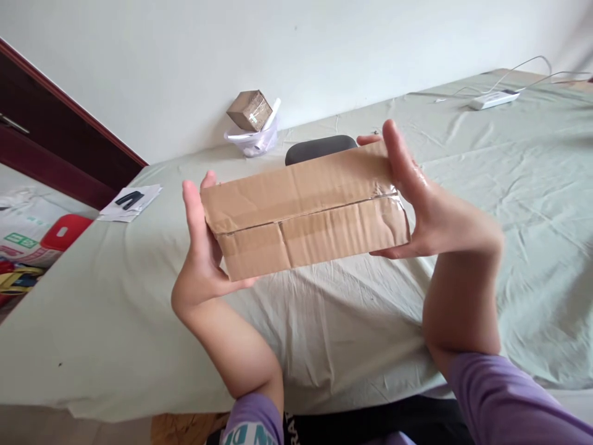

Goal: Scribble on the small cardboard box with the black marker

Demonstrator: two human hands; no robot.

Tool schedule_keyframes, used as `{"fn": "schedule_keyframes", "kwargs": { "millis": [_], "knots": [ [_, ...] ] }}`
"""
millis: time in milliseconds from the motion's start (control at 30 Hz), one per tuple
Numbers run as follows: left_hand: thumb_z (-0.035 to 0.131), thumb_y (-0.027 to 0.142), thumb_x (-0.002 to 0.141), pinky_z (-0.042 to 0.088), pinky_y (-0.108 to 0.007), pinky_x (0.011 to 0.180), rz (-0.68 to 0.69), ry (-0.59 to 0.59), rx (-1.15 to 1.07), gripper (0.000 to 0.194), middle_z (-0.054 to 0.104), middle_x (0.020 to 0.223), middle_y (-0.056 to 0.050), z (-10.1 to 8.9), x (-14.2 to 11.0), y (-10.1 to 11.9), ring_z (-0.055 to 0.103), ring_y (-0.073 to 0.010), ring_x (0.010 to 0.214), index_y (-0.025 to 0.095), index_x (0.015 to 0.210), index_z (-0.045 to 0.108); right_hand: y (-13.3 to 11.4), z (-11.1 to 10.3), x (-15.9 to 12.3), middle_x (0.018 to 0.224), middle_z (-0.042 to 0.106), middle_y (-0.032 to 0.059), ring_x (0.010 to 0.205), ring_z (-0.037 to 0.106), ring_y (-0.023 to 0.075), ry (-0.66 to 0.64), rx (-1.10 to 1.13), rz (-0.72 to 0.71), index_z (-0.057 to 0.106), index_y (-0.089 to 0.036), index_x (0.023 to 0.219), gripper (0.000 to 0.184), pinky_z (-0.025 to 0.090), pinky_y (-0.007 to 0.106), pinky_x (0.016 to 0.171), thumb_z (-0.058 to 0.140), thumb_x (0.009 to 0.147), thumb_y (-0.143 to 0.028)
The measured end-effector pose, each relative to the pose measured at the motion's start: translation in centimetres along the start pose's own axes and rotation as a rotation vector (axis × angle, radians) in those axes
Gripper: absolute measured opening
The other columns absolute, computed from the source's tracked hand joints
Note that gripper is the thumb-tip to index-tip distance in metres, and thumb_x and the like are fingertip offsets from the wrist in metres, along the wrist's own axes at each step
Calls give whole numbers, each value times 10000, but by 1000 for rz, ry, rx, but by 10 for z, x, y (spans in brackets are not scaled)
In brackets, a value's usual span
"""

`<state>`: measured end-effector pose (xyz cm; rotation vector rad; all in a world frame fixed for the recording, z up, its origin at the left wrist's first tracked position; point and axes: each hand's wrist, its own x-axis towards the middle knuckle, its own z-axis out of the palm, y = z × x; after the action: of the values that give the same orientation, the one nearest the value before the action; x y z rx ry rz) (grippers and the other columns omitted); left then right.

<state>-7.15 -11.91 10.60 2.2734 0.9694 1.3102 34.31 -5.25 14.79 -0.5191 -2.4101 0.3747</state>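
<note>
A long brown cardboard box [306,216] is held up above the cloth-covered table, tilted so its right end is higher. A seam sealed with clear tape runs along the side that faces me. My left hand [199,259] grips the left end, its thumb pointing up along the edge and a finger under the lower corner. At the other end, my right hand [424,204] has the thumb over the upper edge and fingers beneath. Most fingers of both hands are hidden by the box. Behind it a dark rounded object [320,148] shows only in part.
A small cardboard box [250,111] rests on a clear plastic container [254,143] by the wall. Papers with a black item [131,201] lie at the left edge. A white power strip [493,100] with cables sits far right. Bags [28,228] stand beyond the table's left side.
</note>
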Motion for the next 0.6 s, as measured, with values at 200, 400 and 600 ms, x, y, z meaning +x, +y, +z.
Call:
{"fn": "schedule_keyframes", "kwargs": {
  "millis": [200,400,600],
  "knots": [
    [1103,509,371,181,-511,1424,90,-24,111,1779,-81,1873,158,8,3,15,2,-312,1772,624,1689,-85,-8,-4,-3,1874,33,-131,1748,106,358,95,41,-99,-97,-531,1749,1229,174,561,1434,779,887,-581],
    [1084,418,349,194,-365,1424,135,19,65,1724,16,1850,253,9,4,19,77,-231,1770,640,1696,31,-12,-5,-4,1869,29,-151,1749,81,370,107,54,-134,-85,-561,1741,1243,147,588,1439,799,869,-620],
    [1090,544,286,266,-486,1426,119,103,58,1699,137,1851,198,10,5,18,204,-335,1741,667,1679,125,-9,-3,-3,1877,18,-142,1752,45,372,131,39,-95,-94,-545,1742,1391,163,572,1437,853,747,-762]
  ]
}}
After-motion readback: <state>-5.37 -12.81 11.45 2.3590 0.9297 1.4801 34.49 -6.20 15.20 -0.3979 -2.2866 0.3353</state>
